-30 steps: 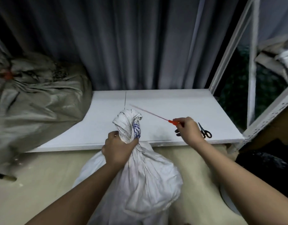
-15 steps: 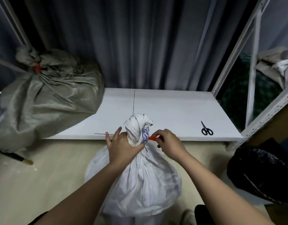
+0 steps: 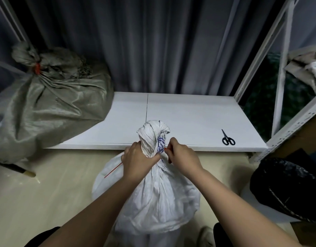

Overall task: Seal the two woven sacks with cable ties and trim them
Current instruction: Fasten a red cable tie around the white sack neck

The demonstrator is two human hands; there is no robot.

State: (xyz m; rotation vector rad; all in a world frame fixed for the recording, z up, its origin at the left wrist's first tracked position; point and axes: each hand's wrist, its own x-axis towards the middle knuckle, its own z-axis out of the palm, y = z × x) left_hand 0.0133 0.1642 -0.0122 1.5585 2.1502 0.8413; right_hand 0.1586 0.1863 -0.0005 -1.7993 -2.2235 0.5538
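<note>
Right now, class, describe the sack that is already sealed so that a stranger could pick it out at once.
Start at the white board lying on the floor before the grey curtain. Off its left end slumps a bulky grey-green sack. Unlike the white sack gripped by both hands, nobody touches it, and a red tie already cinches its neck.

Single head-worn wide-angle view, looks forward and steeply down from above both forearms. Close on white sack (image 3: 150, 198) at bottom centre, left hand (image 3: 137, 160) and right hand (image 3: 184, 157) near frame middle. White board (image 3: 189, 118) mid-distance; grey curtain (image 3: 153, 43) closes far side. Grey sack (image 3: 50, 104) at left edge, shelf frame (image 3: 294, 122) at right, both bowed by lens. No second view, no overlap
</note>
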